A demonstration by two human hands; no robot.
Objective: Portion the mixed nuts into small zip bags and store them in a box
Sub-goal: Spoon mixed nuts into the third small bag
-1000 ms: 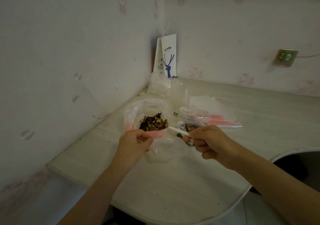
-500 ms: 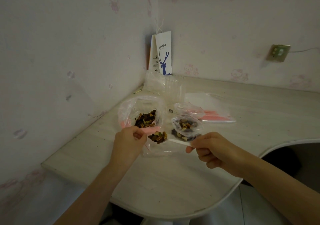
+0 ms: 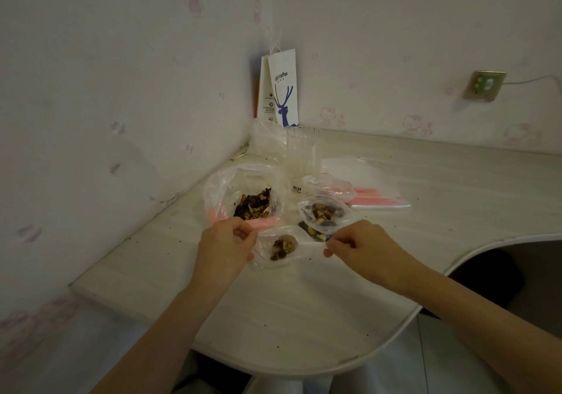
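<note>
Freshly landed in the small zip bag (image 3: 264, 260) on the bench (image 3: 304, 308), empty a second ago: one scoop of nuts (image 3: 282, 246), portion begun. Left hand (image 3: 226, 243) grip pinching its edge; right hand (image 3: 357, 246) grip narrow, pinched on the white spoon (image 3: 314, 237).

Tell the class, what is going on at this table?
A person is portioning mixed nuts. The left hand pinches a small bag holding a few nuts; the right hand pinches what looks like a thin white scoop at its mouth. The big bag of nuts and one filled bag lie behind.
</note>
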